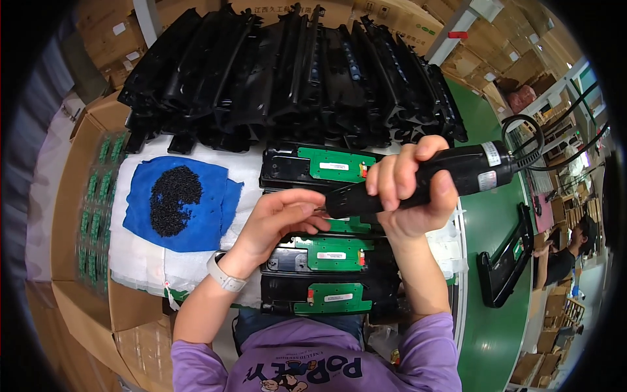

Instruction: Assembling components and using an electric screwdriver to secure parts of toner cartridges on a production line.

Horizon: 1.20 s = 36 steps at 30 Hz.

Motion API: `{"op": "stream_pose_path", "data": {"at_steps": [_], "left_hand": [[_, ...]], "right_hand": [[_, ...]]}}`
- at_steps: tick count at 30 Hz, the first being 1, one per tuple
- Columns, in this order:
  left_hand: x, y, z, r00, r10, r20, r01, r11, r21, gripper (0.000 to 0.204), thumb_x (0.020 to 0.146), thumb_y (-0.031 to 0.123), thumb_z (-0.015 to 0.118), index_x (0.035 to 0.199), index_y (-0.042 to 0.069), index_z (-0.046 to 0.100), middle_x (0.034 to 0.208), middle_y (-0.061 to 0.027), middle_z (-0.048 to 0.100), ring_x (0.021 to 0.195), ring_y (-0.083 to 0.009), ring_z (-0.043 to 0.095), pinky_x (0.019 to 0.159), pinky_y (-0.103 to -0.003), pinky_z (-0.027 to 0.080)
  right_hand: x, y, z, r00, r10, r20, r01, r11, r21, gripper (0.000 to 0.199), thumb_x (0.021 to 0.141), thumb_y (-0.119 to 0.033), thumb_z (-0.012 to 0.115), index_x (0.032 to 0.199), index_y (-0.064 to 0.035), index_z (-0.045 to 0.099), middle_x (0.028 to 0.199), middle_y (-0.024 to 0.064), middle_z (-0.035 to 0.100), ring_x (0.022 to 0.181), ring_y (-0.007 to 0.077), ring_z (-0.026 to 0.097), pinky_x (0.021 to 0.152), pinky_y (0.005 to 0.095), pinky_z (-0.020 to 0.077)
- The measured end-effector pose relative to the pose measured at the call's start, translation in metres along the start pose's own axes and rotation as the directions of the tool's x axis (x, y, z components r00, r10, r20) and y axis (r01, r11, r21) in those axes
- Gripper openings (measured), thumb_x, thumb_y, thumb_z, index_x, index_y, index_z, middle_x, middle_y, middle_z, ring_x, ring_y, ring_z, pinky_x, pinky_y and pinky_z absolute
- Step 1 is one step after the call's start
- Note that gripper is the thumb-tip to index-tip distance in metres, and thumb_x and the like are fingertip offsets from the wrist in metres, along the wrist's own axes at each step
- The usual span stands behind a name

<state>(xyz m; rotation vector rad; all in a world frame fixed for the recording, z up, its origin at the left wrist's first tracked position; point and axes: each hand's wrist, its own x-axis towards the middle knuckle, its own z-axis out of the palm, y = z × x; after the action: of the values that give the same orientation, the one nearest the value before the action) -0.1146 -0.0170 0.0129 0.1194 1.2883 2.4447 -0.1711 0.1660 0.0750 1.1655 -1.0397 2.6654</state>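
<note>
A black corded power screwdriver [467, 172] is gripped by the right hand [415, 191], its tip pointed left above black casings [277, 294] fitted with green circuit boards [336, 244]. The left hand [282, 215] is partly curled at the tip; whether anything is pinched cannot be told. Small black pieces [171, 202] are heaped on blue cloth [138, 219] to the left

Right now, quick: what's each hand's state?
Right hand: closed around the black corded screwdriver.
Left hand: at the screwdriver's tip; whether it grips anything, can't tell.

Stacked cardboard boxes [467, 64] stand beyond a green tabletop [493, 333], with a grey curtain [42, 98] hanging at left.
</note>
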Motion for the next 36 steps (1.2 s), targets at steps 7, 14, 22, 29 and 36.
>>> {"op": "stream_pose_path", "data": {"at_steps": [7,14,22,29,36], "left_hand": [[0.001,-0.005,0.004,0.999,-0.033,-0.01,0.034,0.973,0.228,0.016,0.088,0.007,0.057,0.098,-0.006,0.061,0.082,-0.0149,0.066,0.069,-0.0165,0.065,0.064,-0.024,0.053],[0.002,-0.008,0.005,0.999,-0.013,-0.037,0.023,0.959,0.282,0.008,0.083,-0.001,0.062,0.088,-0.007,0.061,0.078,-0.0137,0.066,0.065,-0.0143,0.064,0.061,-0.022,0.052],[0.001,-0.012,0.008,1.0,-0.009,-0.008,0.011,0.916,0.401,0.012,0.078,0.0,0.068,0.087,-0.005,0.061,0.083,-0.011,0.066,0.074,-0.0143,0.065,0.066,-0.022,0.051],[0.006,-0.005,0.017,0.899,0.365,0.241,-0.337,0.225,0.914,0.024,0.068,0.012,0.074,0.086,0.003,0.061,0.098,-0.0084,0.063,0.099,-0.0251,0.059,0.082,-0.034,0.045],[0.011,-0.021,0.011,0.846,0.298,0.442,-0.443,-0.069,0.894,0.018,0.07,0.009,0.07,0.083,0.001,0.062,0.101,-0.0111,0.062,0.104,-0.0303,0.056,0.086,-0.039,0.045]], "right_hand": [[-0.006,-0.019,-0.012,0.989,-0.024,-0.148,0.033,0.998,0.053,0.028,0.087,-0.031,0.05,0.101,-0.0065,0.045,0.06,0.003,0.046,0.042,0.014,0.043,0.05,0.0336,0.0418],[-0.012,-0.019,-0.014,0.991,-0.005,-0.132,0.014,0.998,0.066,0.027,0.087,-0.029,0.05,0.1,-0.0066,0.045,0.059,0.003,0.046,0.042,0.0138,0.042,0.05,0.0335,0.042],[-0.016,-0.024,-0.005,0.99,0.037,-0.137,-0.039,0.999,-0.008,0.03,0.087,-0.032,0.051,0.101,-0.0057,0.045,0.059,0.0015,0.046,0.041,0.0124,0.042,0.05,0.0321,0.0418],[-0.022,-0.048,-0.036,0.985,0.147,-0.094,-0.168,0.947,-0.274,0.03,0.082,-0.025,0.054,0.097,-0.0013,0.043,0.054,0.0022,0.042,0.038,0.012,0.042,0.042,0.0294,0.0395],[-0.035,-0.046,-0.038,0.967,0.192,-0.17,-0.246,0.88,-0.406,0.035,0.077,-0.023,0.064,0.094,-0.0002,0.043,0.053,0.0035,0.043,0.037,0.0121,0.04,0.039,0.0272,0.036]]}}
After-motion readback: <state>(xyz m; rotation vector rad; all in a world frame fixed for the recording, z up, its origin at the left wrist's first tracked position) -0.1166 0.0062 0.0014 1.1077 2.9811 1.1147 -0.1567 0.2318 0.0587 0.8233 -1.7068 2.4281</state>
